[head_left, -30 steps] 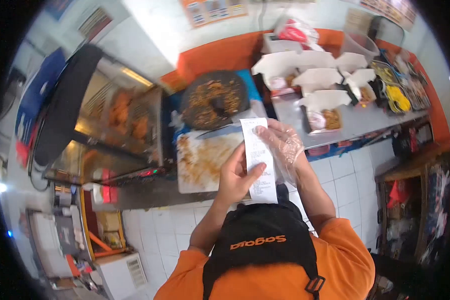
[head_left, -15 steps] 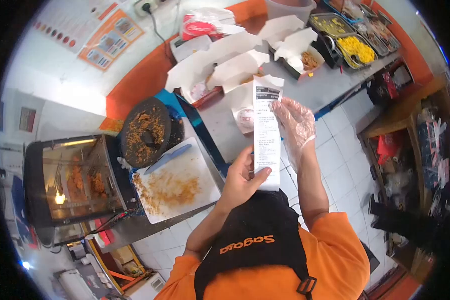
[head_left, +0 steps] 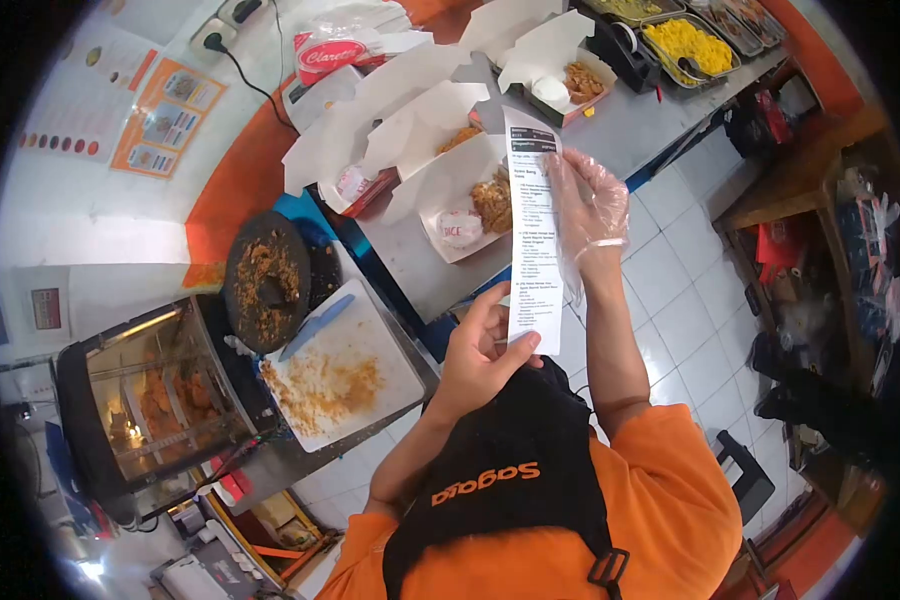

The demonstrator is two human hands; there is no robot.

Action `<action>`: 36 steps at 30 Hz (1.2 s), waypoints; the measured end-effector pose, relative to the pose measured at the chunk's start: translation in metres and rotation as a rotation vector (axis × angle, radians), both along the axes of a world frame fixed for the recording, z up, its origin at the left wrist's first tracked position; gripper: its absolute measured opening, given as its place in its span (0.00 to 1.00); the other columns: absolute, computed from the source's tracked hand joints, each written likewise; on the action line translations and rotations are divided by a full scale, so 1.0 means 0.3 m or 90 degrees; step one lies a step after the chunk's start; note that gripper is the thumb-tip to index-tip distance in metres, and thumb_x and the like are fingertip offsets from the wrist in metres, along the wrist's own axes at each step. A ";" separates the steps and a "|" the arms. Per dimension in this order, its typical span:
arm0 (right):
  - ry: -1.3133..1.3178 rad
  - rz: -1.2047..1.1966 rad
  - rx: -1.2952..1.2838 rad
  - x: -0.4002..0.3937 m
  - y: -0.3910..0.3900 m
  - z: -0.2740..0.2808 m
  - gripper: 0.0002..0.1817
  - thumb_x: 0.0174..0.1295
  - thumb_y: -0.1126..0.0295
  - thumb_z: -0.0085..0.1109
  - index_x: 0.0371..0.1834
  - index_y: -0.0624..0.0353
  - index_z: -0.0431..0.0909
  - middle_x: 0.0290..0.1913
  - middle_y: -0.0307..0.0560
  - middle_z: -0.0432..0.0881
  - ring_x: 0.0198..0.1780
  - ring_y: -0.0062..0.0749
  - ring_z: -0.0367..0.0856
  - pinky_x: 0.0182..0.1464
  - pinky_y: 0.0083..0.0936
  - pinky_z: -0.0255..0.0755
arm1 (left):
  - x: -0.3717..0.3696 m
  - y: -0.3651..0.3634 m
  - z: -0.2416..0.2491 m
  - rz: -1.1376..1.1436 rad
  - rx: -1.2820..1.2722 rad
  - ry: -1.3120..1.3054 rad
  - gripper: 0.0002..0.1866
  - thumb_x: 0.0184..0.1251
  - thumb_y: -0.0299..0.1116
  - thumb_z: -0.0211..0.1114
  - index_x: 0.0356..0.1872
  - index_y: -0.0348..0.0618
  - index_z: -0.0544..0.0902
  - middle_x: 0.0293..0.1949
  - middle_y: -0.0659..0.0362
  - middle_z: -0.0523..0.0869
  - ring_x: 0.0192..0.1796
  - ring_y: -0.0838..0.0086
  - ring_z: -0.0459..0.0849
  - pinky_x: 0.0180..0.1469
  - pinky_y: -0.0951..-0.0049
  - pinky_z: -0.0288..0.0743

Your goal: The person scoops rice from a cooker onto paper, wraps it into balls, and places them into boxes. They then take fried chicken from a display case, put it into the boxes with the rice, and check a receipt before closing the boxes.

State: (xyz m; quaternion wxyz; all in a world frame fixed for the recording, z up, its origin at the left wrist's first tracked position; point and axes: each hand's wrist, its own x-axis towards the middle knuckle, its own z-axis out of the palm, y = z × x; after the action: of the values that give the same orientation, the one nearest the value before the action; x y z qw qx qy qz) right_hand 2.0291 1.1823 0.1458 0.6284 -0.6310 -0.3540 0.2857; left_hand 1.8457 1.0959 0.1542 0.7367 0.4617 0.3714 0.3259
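Observation:
A long printed paper receipt (head_left: 536, 240) is held upright between both hands, over the counter's edge. My left hand (head_left: 486, 352), bare, pinches its lower end between thumb and fingers. My right hand (head_left: 592, 200), in a clear plastic glove, holds the upper right edge. Behind the receipt, an open food box (head_left: 445, 248) contains a wrapped white bundle (head_left: 459, 229) and fried food (head_left: 492, 203). Another open box (head_left: 370, 195) with a white bundle and fried food stands farther back.
A white cutting board (head_left: 385, 345) with crumbs carries a blue knife (head_left: 316, 326). Beside it are a stone mortar (head_left: 267, 280) and a glass-fronted food warmer (head_left: 165, 395). A box with white and brown food (head_left: 582, 82) and a tray of yellow food (head_left: 688, 46) stand at the back.
The view has shifted, so the counter items appear farther left and higher. More of the nearest box's contents shows beside the receipt. Both hands still hold the receipt.

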 end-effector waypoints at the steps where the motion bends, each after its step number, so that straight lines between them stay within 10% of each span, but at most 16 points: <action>1: 0.009 -0.001 -0.003 0.002 0.002 0.017 0.15 0.68 0.65 0.64 0.49 0.66 0.86 0.40 0.48 0.90 0.40 0.22 0.84 0.47 0.24 0.76 | 0.006 0.004 0.000 -0.002 -0.003 -0.001 0.34 0.70 0.19 0.64 0.73 0.31 0.59 0.54 0.48 0.83 0.52 0.69 0.85 0.44 0.70 0.88; 13: -0.058 -0.007 -0.016 0.041 0.018 -0.057 0.15 0.67 0.65 0.64 0.49 0.66 0.86 0.40 0.54 0.90 0.40 0.28 0.87 0.46 0.27 0.77 | 0.017 0.018 -0.050 -0.014 -0.040 0.040 0.32 0.70 0.20 0.63 0.72 0.33 0.61 0.53 0.50 0.83 0.46 0.71 0.86 0.44 0.68 0.87; 17: -0.133 -0.075 -0.076 0.122 0.047 -0.185 0.15 0.67 0.64 0.63 0.48 0.64 0.86 0.40 0.58 0.89 0.41 0.38 0.89 0.46 0.31 0.77 | -0.024 0.111 -0.228 0.043 0.182 0.241 0.20 0.65 0.27 0.71 0.58 0.40 0.81 0.52 0.53 0.83 0.51 0.67 0.84 0.47 0.62 0.81; 20: -0.148 -0.101 -0.138 0.233 0.136 -0.481 0.16 0.67 0.61 0.62 0.48 0.63 0.86 0.39 0.63 0.88 0.41 0.50 0.89 0.47 0.35 0.78 | -0.064 0.280 -0.349 0.073 0.788 0.682 0.18 0.62 0.32 0.72 0.53 0.42 0.83 0.50 0.55 0.82 0.58 0.60 0.78 0.59 0.57 0.71; 29: -0.382 0.115 -0.282 0.136 0.271 -0.637 0.18 0.69 0.54 0.57 0.44 0.56 0.87 0.37 0.61 0.86 0.43 0.57 0.86 0.45 0.48 0.77 | -0.064 0.398 -0.674 0.156 0.696 0.597 0.07 0.62 0.30 0.70 0.40 0.44 0.84 0.43 0.55 0.80 0.52 0.56 0.76 0.58 0.55 0.67; 36: -0.467 0.182 -0.164 0.327 0.272 -0.730 0.21 0.73 0.56 0.52 0.56 0.58 0.84 0.48 0.62 0.86 0.50 0.53 0.86 0.54 0.39 0.76 | -0.022 0.342 -0.552 0.198 0.643 0.579 0.15 0.58 0.28 0.71 0.48 0.44 0.83 0.49 0.56 0.82 0.60 0.55 0.74 0.64 0.54 0.66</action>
State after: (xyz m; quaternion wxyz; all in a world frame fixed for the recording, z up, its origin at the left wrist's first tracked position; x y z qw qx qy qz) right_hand 2.1272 1.2640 -0.0731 0.3303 -0.7092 -0.5997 0.1683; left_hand 1.8392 1.1986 -0.0114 0.1476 0.7798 0.5081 0.3346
